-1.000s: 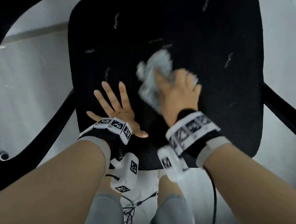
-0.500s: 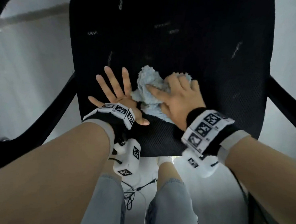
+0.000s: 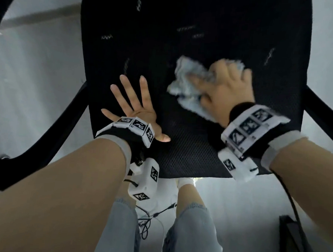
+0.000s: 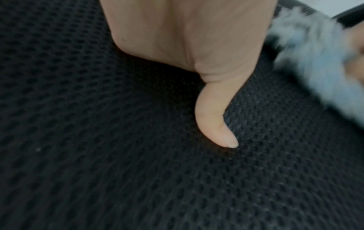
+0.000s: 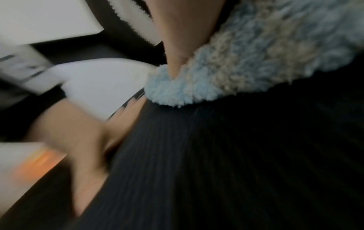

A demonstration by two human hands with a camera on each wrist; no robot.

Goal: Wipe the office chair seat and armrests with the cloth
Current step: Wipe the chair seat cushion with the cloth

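The black mesh chair seat [image 3: 186, 39] fills the middle of the head view. My left hand [image 3: 139, 108] lies flat on its near left part with fingers spread; the left wrist view shows its thumb [image 4: 214, 121] resting on the mesh [image 4: 98, 140]. My right hand [image 3: 223, 80] lies on top of the bunched light-blue cloth [image 3: 186, 78], fingers curled over it, holding it against the seat's right half. The cloth [image 4: 307, 54] is blurred with motion at the right edge of the left wrist view. In the right wrist view my thumb presses into the fluffy cloth [image 5: 246, 62].
Curved black armrests stand at the left [image 3: 50, 134] and right [image 3: 322, 112] of the seat. My legs in light jeans [image 3: 190, 230] are just below the seat's front edge, with cables [image 3: 146, 220] on the pale floor. A dark object [image 3: 295, 241] sits at the lower right.
My right hand slid the cloth toward the left hand, then away to the right and farther back on the seat. The left hand stayed flat in place.
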